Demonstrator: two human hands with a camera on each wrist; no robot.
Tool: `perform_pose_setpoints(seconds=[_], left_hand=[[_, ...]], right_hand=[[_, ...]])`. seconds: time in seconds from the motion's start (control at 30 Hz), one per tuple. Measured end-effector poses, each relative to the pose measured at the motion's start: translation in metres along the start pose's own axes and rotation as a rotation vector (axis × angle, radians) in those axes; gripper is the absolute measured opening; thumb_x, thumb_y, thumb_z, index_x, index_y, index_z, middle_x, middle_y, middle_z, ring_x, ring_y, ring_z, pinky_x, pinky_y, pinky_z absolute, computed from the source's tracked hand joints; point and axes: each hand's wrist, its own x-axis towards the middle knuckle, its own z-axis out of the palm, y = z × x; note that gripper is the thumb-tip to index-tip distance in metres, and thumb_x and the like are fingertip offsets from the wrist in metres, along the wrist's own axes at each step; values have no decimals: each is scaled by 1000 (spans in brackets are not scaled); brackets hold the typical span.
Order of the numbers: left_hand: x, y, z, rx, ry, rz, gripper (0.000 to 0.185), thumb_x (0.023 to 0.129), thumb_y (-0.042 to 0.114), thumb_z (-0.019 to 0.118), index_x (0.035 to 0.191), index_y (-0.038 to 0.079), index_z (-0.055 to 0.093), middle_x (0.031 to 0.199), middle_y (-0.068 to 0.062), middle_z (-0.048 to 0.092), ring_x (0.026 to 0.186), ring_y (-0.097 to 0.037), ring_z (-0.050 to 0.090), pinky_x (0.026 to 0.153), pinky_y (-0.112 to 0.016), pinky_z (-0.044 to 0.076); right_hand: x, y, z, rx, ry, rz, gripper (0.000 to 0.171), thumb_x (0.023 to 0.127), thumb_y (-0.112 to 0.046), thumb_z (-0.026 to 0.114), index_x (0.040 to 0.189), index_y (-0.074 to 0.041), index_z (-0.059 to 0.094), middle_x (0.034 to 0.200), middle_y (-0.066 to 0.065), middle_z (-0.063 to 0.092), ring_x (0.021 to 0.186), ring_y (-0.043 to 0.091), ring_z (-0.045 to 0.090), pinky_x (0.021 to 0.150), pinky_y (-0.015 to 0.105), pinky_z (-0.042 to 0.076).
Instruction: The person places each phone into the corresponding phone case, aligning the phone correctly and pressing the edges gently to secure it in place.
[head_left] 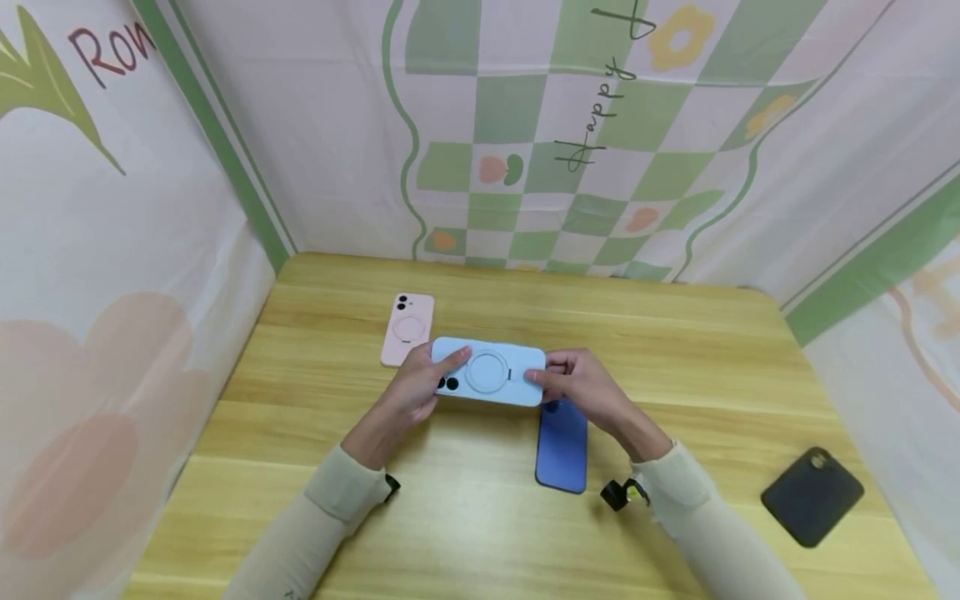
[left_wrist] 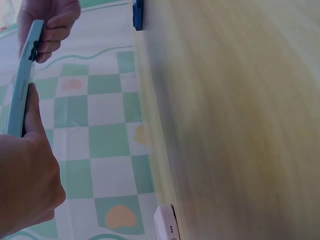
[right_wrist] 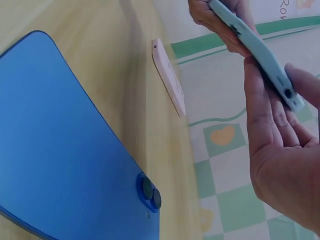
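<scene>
Both hands hold a light blue phone point(head_left: 517, 392) sideways above the table, its back with a ring outline and dark camera lenses facing up. My left hand point(head_left: 411, 385) grips the camera end, thumb across the back. At the other end my right hand point(head_left: 588, 385) pinches it, thumb on the back and fingers beneath, as the right wrist view shows. Below the right hand a darker blue phone point(head_left: 561, 450) lies on the table, its camera end partly covered in the head view. A pink phone point(head_left: 408, 321) with a ring outline lies beyond the left hand.
A black phone case point(head_left: 812, 497) lies on the wooden table point(head_left: 465, 517) near its right edge. Patterned cloth point(head_left: 510, 108) hangs behind the table and along both sides.
</scene>
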Motion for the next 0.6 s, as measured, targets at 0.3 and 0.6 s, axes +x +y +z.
perform_pose_setpoints(seconds=[0.3,0.6], left_hand=[[-2,1,-3,78,-79,-24,32,107,10,64,132,-8,61,119,-18,75,101,-20,75,97,-35,62],[-2,3,-8,121,-154,-39,31,107,11,63,132,-7,62,113,-14,76,98,-20,75,92,-36,63]], right_hand=[[1,-1,-4,119,-35,9,23,106,-13,65,111,8,74,99,6,80,83,15,74,72,27,63],[-1,3,-8,184,-164,-69,20,108,-9,60,105,-3,79,100,6,81,84,16,75,73,31,65]])
